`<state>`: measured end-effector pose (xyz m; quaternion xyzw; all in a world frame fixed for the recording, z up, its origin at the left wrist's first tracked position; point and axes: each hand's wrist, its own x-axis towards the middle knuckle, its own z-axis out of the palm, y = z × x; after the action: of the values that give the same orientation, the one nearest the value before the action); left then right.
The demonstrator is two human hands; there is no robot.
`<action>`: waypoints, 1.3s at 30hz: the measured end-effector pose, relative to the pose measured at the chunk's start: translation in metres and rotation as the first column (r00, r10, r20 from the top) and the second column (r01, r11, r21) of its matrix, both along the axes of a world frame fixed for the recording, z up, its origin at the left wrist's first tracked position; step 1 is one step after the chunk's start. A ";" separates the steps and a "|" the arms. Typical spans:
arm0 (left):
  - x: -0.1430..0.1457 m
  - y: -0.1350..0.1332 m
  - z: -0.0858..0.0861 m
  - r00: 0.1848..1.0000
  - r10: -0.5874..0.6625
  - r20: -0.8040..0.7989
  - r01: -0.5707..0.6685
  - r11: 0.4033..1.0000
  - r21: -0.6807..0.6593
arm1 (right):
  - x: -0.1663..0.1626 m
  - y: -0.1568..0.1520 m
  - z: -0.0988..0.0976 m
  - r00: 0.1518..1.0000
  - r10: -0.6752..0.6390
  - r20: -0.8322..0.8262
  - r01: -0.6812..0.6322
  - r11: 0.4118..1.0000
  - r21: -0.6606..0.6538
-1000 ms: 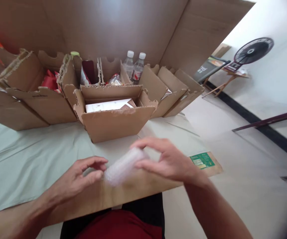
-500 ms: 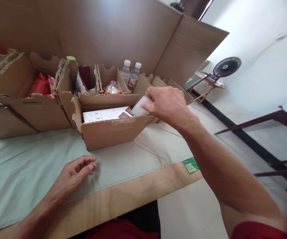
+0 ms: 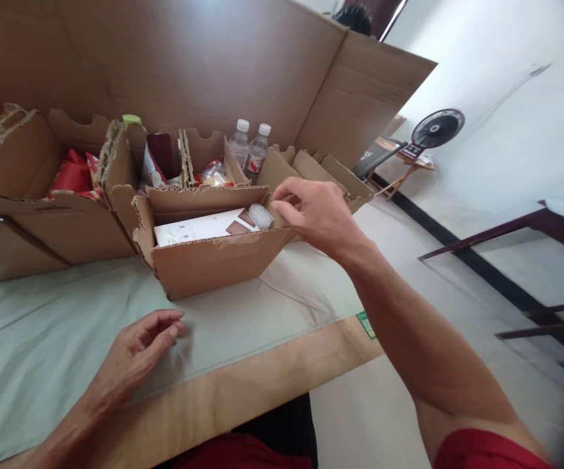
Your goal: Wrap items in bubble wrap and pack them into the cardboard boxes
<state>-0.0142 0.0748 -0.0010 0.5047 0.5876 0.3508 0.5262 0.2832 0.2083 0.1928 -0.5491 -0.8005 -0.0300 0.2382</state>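
A small clear bubble-wrapped bundle point(image 3: 261, 215) lay inside the open brown cardboard box point(image 3: 213, 260), at its right end, just beside a flat white carton with a brown corner point(image 3: 198, 227). The right hand point(image 3: 318, 212) hovered over that end of the box, its grip loosely curled, fingertips point(image 3: 282, 195) close to the bundle; whether they touched it could not be told. The left hand point(image 3: 138, 348) rested near the front edge of the table point(image 3: 42, 339) on its pale green cover, fingers half curled and holding nothing. Behind the box, toward the table's far edge, stood a row of cardboard compartments with red packets point(image 3: 74, 177) and two clear plastic bottles with white caps point(image 3: 247, 150), backed by a tall cardboard sheet point(image 3: 189, 65).
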 end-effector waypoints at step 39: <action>0.018 -0.043 0.077 0.871 0.488 0.058 -0.450 0.744 0.493 | 0.000 -0.149 -0.089 0.822 0.111 -0.558 -0.116 0.993 0.026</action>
<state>0.0039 0.0313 0.0761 0.4701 0.6058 0.5901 0.2524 0.2837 0.0591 0.1034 -0.4864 -0.7274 0.1496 0.4603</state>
